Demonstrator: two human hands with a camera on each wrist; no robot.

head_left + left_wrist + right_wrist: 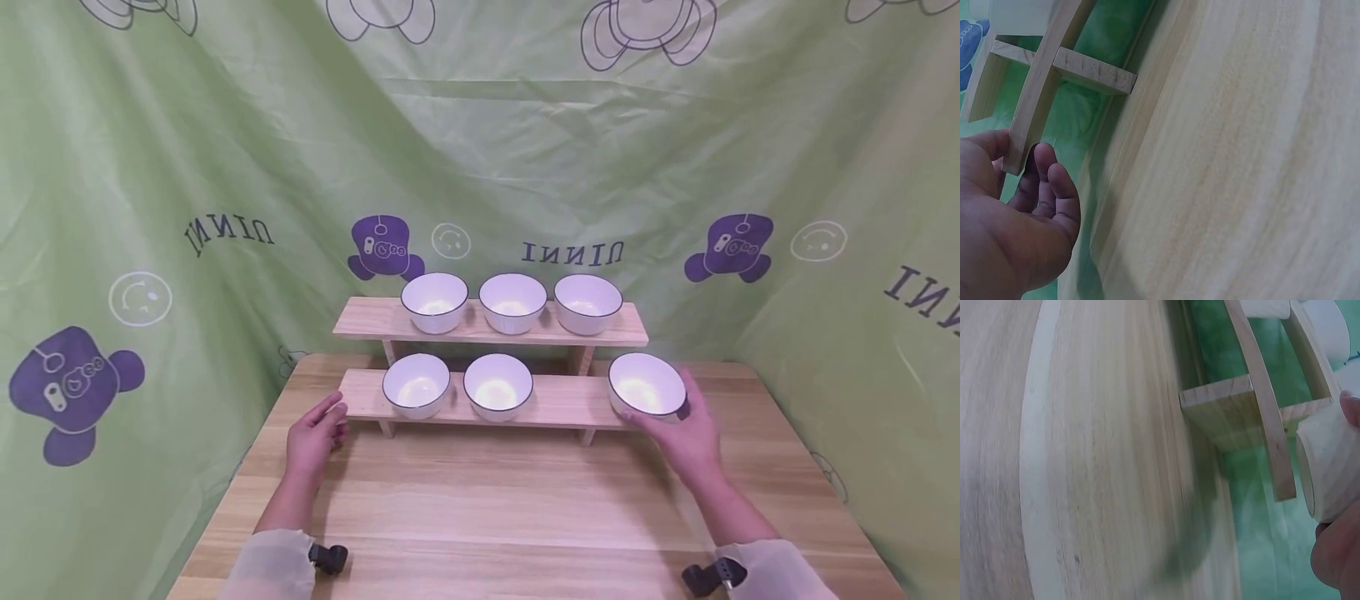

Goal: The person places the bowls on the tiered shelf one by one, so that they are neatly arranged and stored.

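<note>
My right hand [690, 437] grips a white bowl [647, 385] with a dark rim at the right end of the lower wooden shelf [558, 398]. In the right wrist view the bowl [1330, 465] appears apart from the board, its foot facing the board's side. My left hand [313, 442] is at the shelf's left end. The left wrist view shows the board's end [1017, 153] between its fingers, some of them curled beneath. Two more bowls, a left one [416, 386] and a middle one [498, 387], sit on the lower shelf.
Behind stands a higher wooden shelf [367, 317] bearing three matching bowls, the left one [435, 303], the middle one [513, 303] and the right one [588, 304]. Both shelves stand on a wooden table [480, 508]. A green patterned curtain [480, 167] surrounds the back and sides.
</note>
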